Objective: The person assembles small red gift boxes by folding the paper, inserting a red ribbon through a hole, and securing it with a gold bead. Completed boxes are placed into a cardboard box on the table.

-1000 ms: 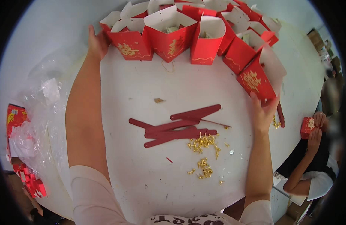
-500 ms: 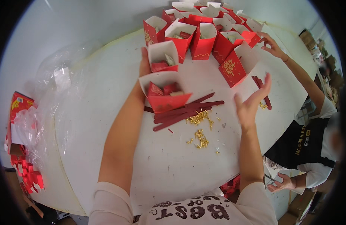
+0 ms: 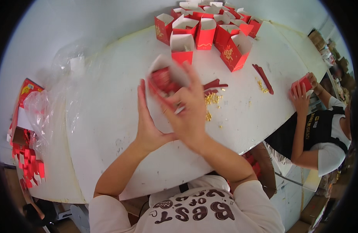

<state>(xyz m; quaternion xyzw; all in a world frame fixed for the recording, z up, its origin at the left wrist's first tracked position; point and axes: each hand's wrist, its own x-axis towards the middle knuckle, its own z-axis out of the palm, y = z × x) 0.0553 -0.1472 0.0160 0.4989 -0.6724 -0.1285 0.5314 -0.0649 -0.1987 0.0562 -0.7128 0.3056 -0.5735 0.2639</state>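
An open red gift box with a white inside holds red packets and is tilted above the table in front of me. My right hand grips its near right side, slightly blurred. Flat and upright beside the box's left side is my left hand, fingers stretched and thumb out; whether it touches the box I cannot tell. Just beyond stands another open red box. Dark red strips and small gold fasteners lie to the right, partly hidden by my right hand.
Several open red boxes crowd the far side. On the right, a co-worker holds a red box near another dark red strip and gold fasteners. Clear plastic wrap and a pile of red pieces lie left.
The near box has come up into my right hand, which moved left from open air. My left hand drew back from behind the boxes. The co-worker now holds a red box with both hands.
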